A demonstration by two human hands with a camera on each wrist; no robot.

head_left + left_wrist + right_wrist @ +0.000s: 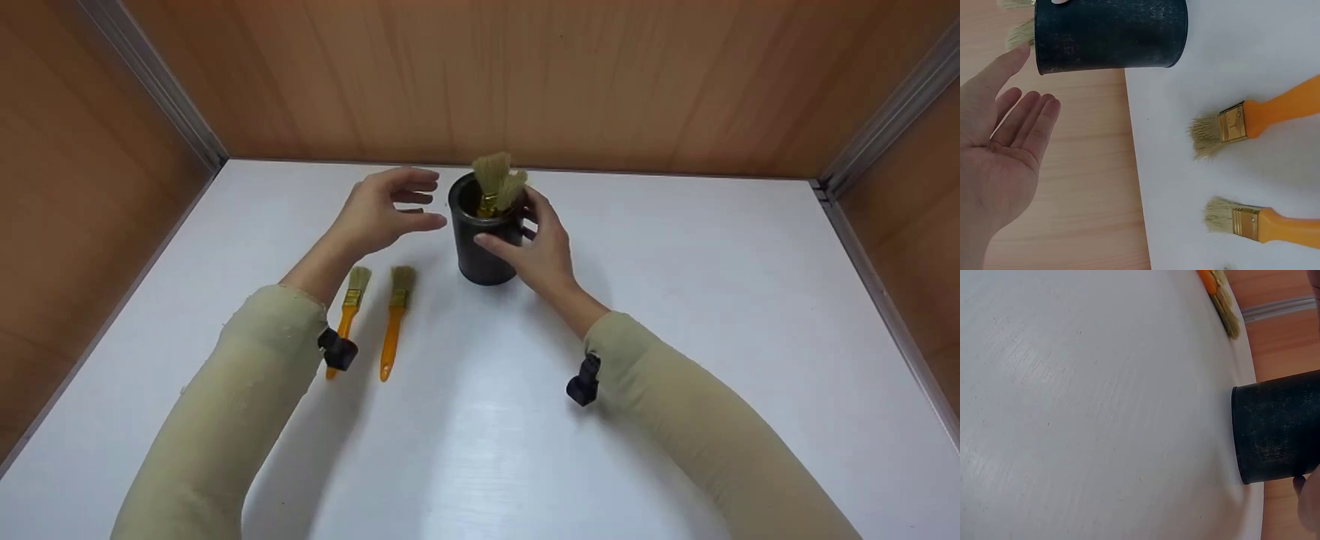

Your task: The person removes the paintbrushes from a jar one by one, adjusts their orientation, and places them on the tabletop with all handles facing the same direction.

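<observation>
A black cylindrical cup (480, 240) (1112, 34) (1278, 433) stands upright on the white table (675, 315), with brushes (496, 184) in it, bristles up. My right hand (536, 244) grips the cup's side, thumb in front and fingers round the back. Just left of the cup hovers my left hand (386, 210) (1002, 146), fingers spread and relaxed, holding nothing and not touching the cup. Two orange-handled brushes (394, 319) (345, 319) (1275, 118) (1269, 222) lie side by side on the table under my left forearm.
Wooden walls (525, 82) close the table in at the back and on both sides. Black wrist cameras (583, 382) hang from both sleeved forearms. Bare white table surface stretches to the right and toward me.
</observation>
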